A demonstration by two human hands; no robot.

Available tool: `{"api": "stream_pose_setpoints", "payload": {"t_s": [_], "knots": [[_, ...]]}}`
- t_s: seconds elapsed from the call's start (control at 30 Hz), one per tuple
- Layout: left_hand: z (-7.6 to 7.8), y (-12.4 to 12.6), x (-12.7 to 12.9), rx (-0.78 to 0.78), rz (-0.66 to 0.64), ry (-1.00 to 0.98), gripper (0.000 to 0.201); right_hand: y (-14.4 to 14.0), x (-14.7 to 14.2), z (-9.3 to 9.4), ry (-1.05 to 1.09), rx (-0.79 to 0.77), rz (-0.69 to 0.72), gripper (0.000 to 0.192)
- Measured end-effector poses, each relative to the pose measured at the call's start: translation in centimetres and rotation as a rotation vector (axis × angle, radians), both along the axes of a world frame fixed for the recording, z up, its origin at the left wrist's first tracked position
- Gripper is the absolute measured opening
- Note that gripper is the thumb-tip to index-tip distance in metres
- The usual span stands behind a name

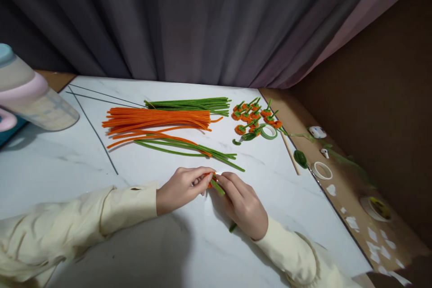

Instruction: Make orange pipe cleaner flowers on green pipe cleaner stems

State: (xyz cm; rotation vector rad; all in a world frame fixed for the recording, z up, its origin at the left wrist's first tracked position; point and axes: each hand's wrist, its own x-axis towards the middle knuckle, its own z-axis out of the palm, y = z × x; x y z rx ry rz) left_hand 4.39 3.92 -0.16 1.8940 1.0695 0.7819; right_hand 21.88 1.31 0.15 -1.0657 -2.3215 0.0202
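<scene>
Both my grips clamped on stem (218, 187): left hand (180, 189), right hand (241, 204). Judged light, bendy, fuzzy, non-slip; pinch near orange tip.

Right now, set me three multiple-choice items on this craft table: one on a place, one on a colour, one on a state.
1. Where does the green tape roll lie?
A. Beside the finished orange pieces
B. Under the curtain
C. In the left hand

2. What colour is the big bundle of stems in the middle of the marble table?
A. Blue
B. Orange
C. White

3. What are both hands doing?
A. Lying flat and empty
B. Lifted off the table
C. Pinching one small orange-and-green piece

Answers:
1. A, as the roll sits at the near edge of that cluster.
2. B, as the thick bundle is orange, with green stems behind it.
3. C, as the left hand and right hand meet on the piece, fingers closed.
</scene>
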Motion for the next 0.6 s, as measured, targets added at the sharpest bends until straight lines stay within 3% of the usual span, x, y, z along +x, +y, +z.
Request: {"api": "stream_pose_setpoints", "payload": {"t_s": [0.2,0.37,0.5,0.6], "knots": [[-0.1,0.0,0.0,-0.036,0.023,0.006,0.022,-0.2,0.1,-0.5,-0.063,0.114,0.024,0.030],[-0.3,-0.1,0.1,-0.025,0.028,0.008,0.020,-0.4,-0.2,-0.7,-0.077,0.113,0.028,0.032],[-0.1,0.1,0.1,-0.011,0.012,0.007,0.021,0.6,0.0,0.9,-0.002,-0.024,0.067,0.022],[0.1,0.2,0.0,0.023,0.006,0.046,0.021,2.5,3.6,3.6,0.041,-0.234,0.181,0.028]]}}
